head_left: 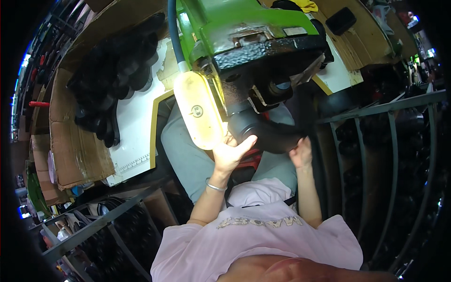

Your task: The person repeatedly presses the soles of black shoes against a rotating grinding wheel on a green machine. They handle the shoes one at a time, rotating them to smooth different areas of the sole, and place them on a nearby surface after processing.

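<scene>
A smooth black shoe-like piece [272,136] lies across my lap, under the dark head of a green machine [263,28]. My left hand [230,152] grips its left end, thumb on top and fingers partly hidden behind. At the right end my right hand [301,152] holds it with bent fingers, slightly blurred. Just above my left hand hangs a long rounded lamp or cover [197,110], brightly lit and pale yellow. The machine's lower working part sits right over the black piece and hides some of its upper edge.
To the left, a heap of black shoe-like pieces [117,70] rests on a white table [134,141] inside a cardboard surround [77,136]. Metal rails stand at the left [98,230] and right [390,113]. A black block [340,21] lies on cardboard at the far right.
</scene>
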{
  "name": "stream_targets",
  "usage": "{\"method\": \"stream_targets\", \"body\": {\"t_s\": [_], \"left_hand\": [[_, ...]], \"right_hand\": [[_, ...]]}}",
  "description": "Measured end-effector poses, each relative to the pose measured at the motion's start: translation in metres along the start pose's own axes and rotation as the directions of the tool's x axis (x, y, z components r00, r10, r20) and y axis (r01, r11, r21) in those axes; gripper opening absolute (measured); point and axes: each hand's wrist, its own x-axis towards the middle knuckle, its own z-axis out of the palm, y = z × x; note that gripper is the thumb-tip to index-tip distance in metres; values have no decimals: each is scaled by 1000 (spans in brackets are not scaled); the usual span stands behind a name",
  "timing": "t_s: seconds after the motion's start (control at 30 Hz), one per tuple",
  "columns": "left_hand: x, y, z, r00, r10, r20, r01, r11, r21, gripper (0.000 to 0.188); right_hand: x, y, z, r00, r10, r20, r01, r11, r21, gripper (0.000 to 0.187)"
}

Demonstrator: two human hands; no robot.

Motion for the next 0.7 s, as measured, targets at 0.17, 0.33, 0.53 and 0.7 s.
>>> {"method": "stream_targets", "body": {"t_s": [0.17, 0.33, 0.53, 0.7], "left_hand": [[5, 12, 8, 997, 74, 19, -72, 994, -83, 41], [3, 14, -14, 992, 94, -85, -95, 995, -9, 43], [-11, 30, -32, 999, -24, -31, 18, 985, -173, 56], [-3, 10, -10, 999, -14, -47, 3, 973, -230, 49]], "right_hand": [[47, -71, 64, 977, -214, -1, 203, 926, -319, 37], [73, -91, 112, 961, -205, 186, 263, 887, -381, 38], [70, -83, 120, 935, -216, 280, 320, 855, -409, 43], [86, -102, 124, 929, -285, 235, 365, 801, -474, 44]]}}
